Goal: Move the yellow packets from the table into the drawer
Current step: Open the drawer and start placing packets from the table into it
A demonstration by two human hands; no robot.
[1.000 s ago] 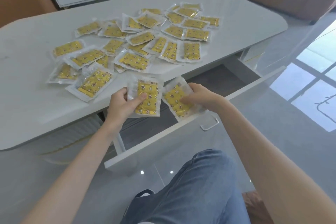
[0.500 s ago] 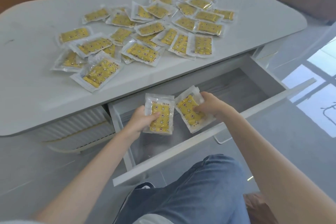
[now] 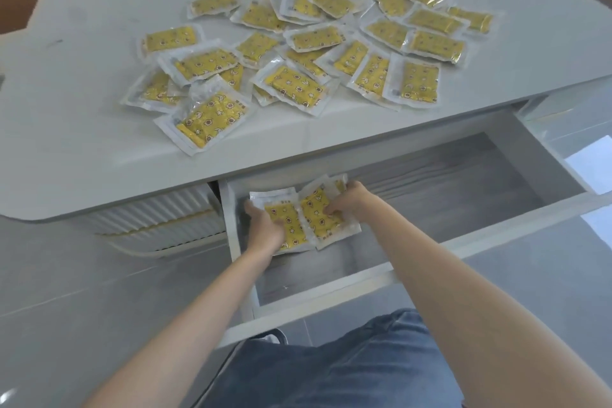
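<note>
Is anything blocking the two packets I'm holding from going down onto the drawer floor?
Nothing visible does. The drawer is open; the left hand and right hand hold the left packet and right packet inside its left end, with bare floor around them.

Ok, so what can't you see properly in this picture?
Head view:
Writing on the pile of packets: too small and blurred.
How many packets: they overlap and hide each other.
Back of the drawer: hidden under the table.
Whether the left packet and right packet touch the drawer floor: the left hand and right hand cover them.
</note>
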